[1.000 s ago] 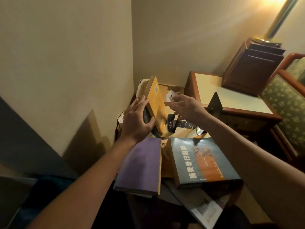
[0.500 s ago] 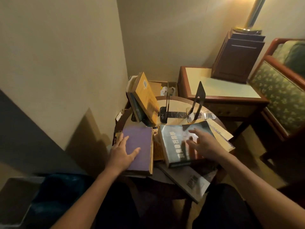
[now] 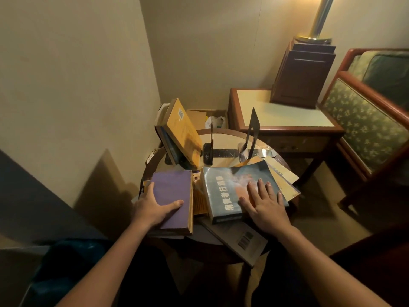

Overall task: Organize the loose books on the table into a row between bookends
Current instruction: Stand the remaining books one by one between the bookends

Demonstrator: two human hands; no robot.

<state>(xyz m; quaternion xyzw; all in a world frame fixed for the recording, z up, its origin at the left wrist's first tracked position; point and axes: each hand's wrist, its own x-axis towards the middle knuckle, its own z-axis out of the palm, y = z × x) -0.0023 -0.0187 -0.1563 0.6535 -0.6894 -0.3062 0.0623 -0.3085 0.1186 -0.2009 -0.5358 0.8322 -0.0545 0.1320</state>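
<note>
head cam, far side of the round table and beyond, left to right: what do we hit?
Leaning yellow book → first black bookend → second black bookend → wooden side table → green patterned armchair.

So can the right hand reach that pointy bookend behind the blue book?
Probably yes. The right hand lies flat on the blue book, and nothing stands between it and the pointy bookend just beyond.
</note>
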